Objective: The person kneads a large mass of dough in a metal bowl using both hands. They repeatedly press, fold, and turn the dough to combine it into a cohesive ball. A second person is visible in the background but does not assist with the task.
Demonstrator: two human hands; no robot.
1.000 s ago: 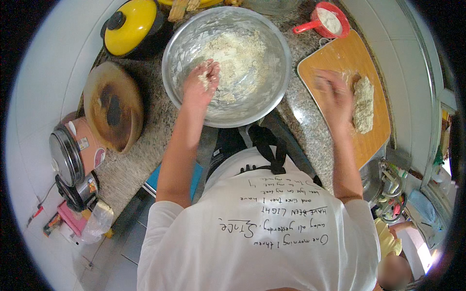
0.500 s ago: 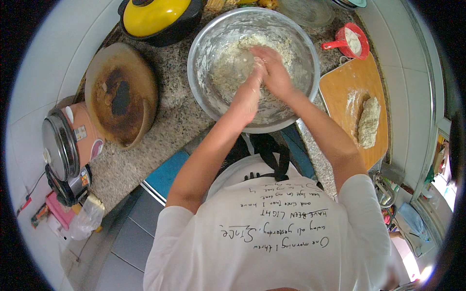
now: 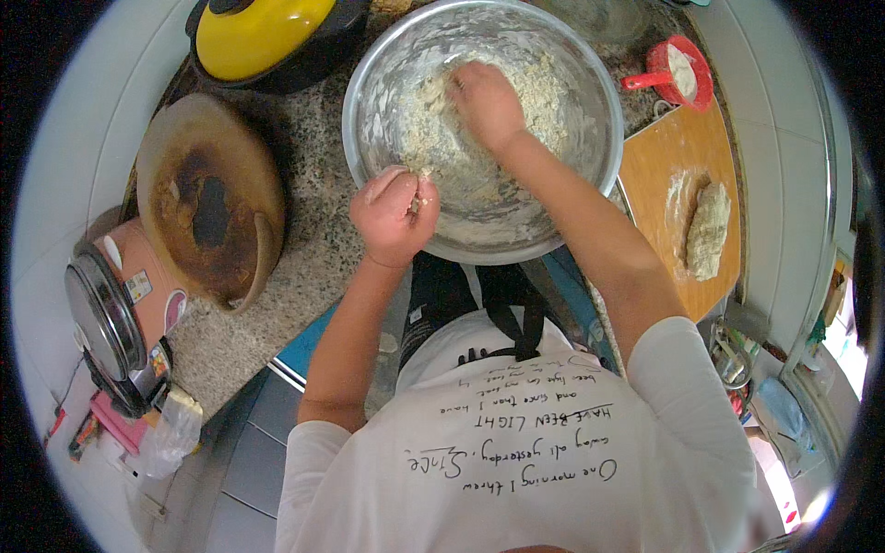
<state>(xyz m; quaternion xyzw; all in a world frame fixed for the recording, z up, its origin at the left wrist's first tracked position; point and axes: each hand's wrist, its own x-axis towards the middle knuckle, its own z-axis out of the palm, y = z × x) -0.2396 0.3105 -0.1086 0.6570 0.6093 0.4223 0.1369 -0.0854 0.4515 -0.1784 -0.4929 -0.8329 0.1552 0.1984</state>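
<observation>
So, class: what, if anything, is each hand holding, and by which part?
The left hand curls around dough crumbs, loose bits with no distinct part. Whether the right hand, in the bowl, grips anything cannot be told.

Crumbs [image 3: 418, 202] half hidden in left hand [image 3: 395, 217]

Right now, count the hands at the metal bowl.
2: the left hand, over the near-left rim of the metal bowl; the right hand, inside among floury crumbs.
</observation>
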